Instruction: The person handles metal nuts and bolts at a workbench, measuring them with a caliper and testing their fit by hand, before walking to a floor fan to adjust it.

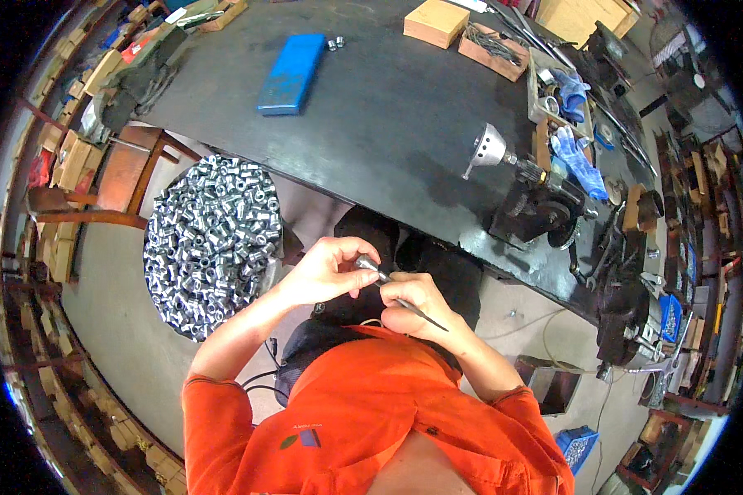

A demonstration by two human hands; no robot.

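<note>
Above my lap, my left hand [326,268] pinches a small shiny metal sleeve [366,263] between thumb and fingers. My right hand [423,299] is closed around a slim dark rod-like tool [428,318], whose tapered end sticks out past the palm toward me. The tool's other end points at the sleeve and meets it or nearly so; whether it sits inside cannot be made out. To the left of my left forearm stands a big round heap of similar metal sleeves [215,239].
Ahead lies a dark workbench [371,99] carrying a blue flat case [293,74] and two small metal pieces [335,44]. A chuck-like machine [545,198] stands at its right, near blue gloves [578,161]. A wooden chair [128,177] is at left; loaded shelves line both sides.
</note>
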